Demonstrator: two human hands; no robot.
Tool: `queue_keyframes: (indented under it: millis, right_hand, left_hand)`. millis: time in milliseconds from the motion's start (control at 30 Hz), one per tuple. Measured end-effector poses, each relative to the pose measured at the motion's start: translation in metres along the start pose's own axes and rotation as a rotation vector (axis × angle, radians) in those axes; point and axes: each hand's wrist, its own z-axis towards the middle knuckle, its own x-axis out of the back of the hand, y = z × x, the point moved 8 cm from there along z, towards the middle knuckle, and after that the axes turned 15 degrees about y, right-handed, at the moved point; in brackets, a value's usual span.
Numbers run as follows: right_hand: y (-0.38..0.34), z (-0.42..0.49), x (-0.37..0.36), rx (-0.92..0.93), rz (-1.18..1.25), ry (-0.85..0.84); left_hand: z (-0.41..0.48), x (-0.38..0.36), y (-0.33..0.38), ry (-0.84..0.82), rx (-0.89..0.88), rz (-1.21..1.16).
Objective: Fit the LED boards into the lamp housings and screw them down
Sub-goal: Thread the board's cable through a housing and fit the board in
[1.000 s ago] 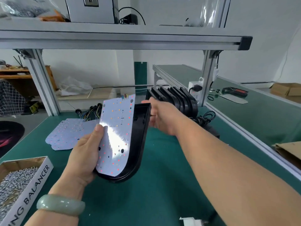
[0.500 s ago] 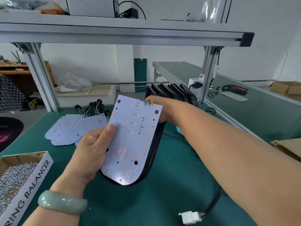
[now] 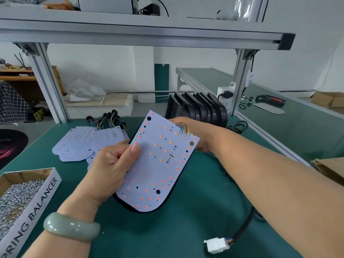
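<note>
Along the table's (image 3: 167, 237) left front edge sits a cardboard box (image 3: 40, 207) full of screws (image 3: 16, 194). Further back on the left, spare boards (image 3: 78, 146) lie fanned flat, with their wires (image 3: 108, 118) bunched towards the back edge. A row of black housings (image 3: 201, 108) stands on edge near the back right corner, just before a frame post that carries a socket (image 3: 224, 94). A black cable (image 3: 243, 226) ending in a white plug (image 3: 216, 245) trails over the mat near the front edge, under my right forearm. Brown cardboard (image 3: 331, 168) shows beyond the right edge. The frame's shelf (image 3: 149, 34) crosses overhead. Nothing lies between me and the work. Above the middle of the table I hold a board (image 3: 158, 164) tilted, its lit face towards me, lying over a housing (image 3: 120, 203) whose black rim shows only along the near rounded end and the right side. My left hand (image 3: 111, 164), a green bangle (image 3: 70, 227) on its wrist, grips the board's left edge: the thumb presses on the face and the fingers curl behind. My right hand (image 3: 197, 135) is at the far end, by the corner where coloured leads (image 3: 183, 128) are soldered. It touches that end, but the board hides most of its fingers, so I cannot tell whether it grips the housing, the board or both.
</note>
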Motion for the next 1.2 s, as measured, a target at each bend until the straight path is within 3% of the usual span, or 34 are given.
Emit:
queue_keyframes:
  millis: [200,467,567,667,767,833,967,1033,1100,1200]
  right_hand:
    - [0.001,0.004,0.005,-0.091,0.132,0.131]
    - [0.032,0.004,-0.003,-0.269,0.319,-0.030]
    - [0.035,-0.007,-0.005,-0.209,0.396,-0.147]
    - [0.038,-0.006,0.004,-0.176,0.701,-0.147]
    - [0.043,-0.006,-0.003,-0.223,0.987,-0.136]
    - [0.042,-0.002,-0.007,-0.093,0.783,-0.019]
    - [0.037,0.010,0.018,0.163,-0.014,0.419]
    - [0.023,0.011,0.020,0.327,-0.301,0.527]
    - [0.011,0.006,0.016,0.474,-0.418,0.609]
    - [-0.014,-0.016,0.018,0.778,-0.362,0.811]
  left_hand:
    - [-0.002,0.000,0.007,-0.017,-0.053,0.056]
    - [-0.004,-0.008,0.015,-0.091,-0.189,0.108]
    - [-0.004,-0.009,0.017,-0.093,-0.215,0.102]
    - [-0.002,-0.007,0.012,-0.067,-0.158,0.035]
    - [0.002,0.004,-0.003,0.006,0.023,-0.088]
    - [0.004,0.009,-0.011,0.033,0.079,-0.102]
    - [0.005,0.003,-0.016,0.029,0.148,-0.167]
    - [0.005,0.003,-0.015,0.039,0.167,-0.219]
    - [0.005,0.006,-0.015,0.062,0.200,-0.285]
    - [0.004,0.008,-0.016,0.125,0.220,-0.340]
